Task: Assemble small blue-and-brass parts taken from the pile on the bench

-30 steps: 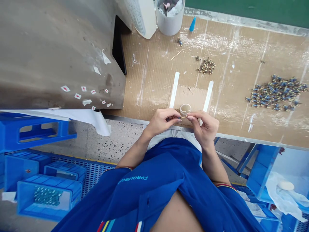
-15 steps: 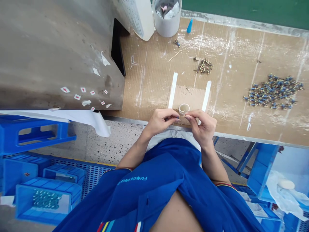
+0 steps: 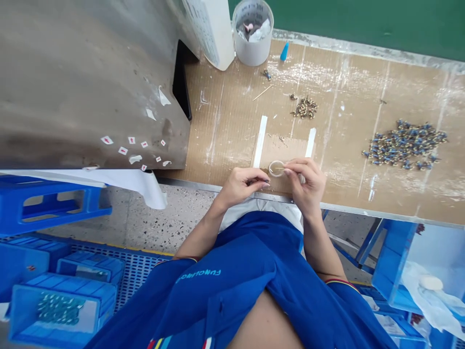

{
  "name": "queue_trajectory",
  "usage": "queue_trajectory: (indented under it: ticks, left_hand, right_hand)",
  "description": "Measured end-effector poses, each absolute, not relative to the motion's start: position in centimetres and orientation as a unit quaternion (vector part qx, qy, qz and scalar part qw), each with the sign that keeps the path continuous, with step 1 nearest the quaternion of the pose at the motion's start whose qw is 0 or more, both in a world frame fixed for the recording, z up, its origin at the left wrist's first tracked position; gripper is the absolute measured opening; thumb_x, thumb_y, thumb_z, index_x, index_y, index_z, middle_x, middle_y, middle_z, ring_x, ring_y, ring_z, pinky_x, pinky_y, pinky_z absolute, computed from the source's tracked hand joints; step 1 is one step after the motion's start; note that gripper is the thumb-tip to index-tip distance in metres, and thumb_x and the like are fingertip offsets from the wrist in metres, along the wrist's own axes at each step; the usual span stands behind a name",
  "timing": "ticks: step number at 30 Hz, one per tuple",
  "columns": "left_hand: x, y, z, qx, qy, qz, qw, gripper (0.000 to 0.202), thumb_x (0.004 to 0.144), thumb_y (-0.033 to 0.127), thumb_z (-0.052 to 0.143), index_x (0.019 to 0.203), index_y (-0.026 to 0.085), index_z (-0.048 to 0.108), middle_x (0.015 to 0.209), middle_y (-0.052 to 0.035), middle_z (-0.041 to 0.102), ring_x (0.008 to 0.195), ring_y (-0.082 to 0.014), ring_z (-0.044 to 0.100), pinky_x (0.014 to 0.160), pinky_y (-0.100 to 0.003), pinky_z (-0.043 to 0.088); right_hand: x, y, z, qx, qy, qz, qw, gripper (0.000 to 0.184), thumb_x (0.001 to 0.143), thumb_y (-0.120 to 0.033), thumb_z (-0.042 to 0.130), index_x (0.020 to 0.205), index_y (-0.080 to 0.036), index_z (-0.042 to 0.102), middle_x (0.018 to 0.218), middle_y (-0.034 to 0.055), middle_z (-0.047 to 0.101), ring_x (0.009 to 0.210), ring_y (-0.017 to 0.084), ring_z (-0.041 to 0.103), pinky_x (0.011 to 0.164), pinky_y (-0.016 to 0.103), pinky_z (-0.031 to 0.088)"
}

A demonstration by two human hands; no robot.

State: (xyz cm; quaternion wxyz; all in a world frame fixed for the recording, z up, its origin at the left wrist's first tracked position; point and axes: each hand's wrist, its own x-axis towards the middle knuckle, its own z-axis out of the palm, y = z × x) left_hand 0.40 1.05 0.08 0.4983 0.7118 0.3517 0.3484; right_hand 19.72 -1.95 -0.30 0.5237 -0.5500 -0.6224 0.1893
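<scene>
My right hand [image 3: 307,183] pinches a thin stick [image 3: 279,168] between its fingertips, and the stick's tip reaches over a small clear round dish [image 3: 276,168]. That dish sits on a cardboard pad [image 3: 286,150] between white tape strips. My left hand [image 3: 241,185] rests at the bench edge left of the dish, fingers curled; anything in them is too small to see. A small heap of brass parts [image 3: 304,108] lies beyond the pad. Further right lies a wider spread of blue-and-brass parts [image 3: 405,145].
A grey metal cabinet [image 3: 90,87] with small stickers stands on the left of the cardboard-covered bench [image 3: 225,121]. Behind it are a white cup of scraps [image 3: 252,34] and a blue cone [image 3: 284,52]. Blue crates [image 3: 58,310] stand on the floor below.
My left hand has drawn leftward, away from the dish and my right hand. The fingertips no longer meet. The whole view has shifted slightly.
</scene>
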Motion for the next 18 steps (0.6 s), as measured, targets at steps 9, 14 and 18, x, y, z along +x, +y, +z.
queue_trajectory:
  ticks: [9, 14, 18]
  left_hand:
    - [0.4, 1.2, 0.2, 0.743, 0.339, 0.360, 0.451, 0.010, 0.089, 0.019, 0.069, 0.086, 0.011, 0.073, 0.077, -0.0044, 0.071, 0.062, -0.0074, 0.059, 0.055, -0.017, 0.043]
    - [0.5, 1.1, 0.2, 0.745, 0.340, 0.358, 0.448, 0.009, 0.089, 0.019, 0.069, 0.085, 0.011, 0.072, 0.078, -0.0047, 0.071, 0.062, -0.0076, 0.059, 0.056, -0.016, 0.044]
    - [0.5, 1.1, 0.2, 0.748, 0.333, 0.373, 0.437, 0.007, 0.089, 0.017, 0.069, 0.085, 0.011, 0.071, 0.075, -0.0033, 0.070, 0.058, -0.0063, 0.057, 0.054, -0.015, 0.042]
  right_hand:
    - [24.3, 2.7, -0.6, -0.628, -0.603, 0.184, 0.456, 0.032, 0.094, -0.044, 0.056, 0.103, -0.018, 0.071, 0.103, 0.0079, 0.066, 0.086, 0.009, 0.062, 0.075, 0.023, 0.053]
    - [27.5, 8.1, -1.4, -0.670, -0.633, 0.133, 0.364, 0.025, 0.088, -0.030, 0.063, 0.108, -0.019, 0.070, 0.107, 0.0069, 0.063, 0.075, 0.008, 0.055, 0.084, 0.029, 0.052]
    - [27.5, 10.1, -2.0, -0.657, -0.656, 0.111, 0.355, 0.019, 0.085, -0.026, 0.062, 0.099, -0.018, 0.072, 0.102, 0.0078, 0.062, 0.084, 0.012, 0.055, 0.089, 0.031, 0.050]
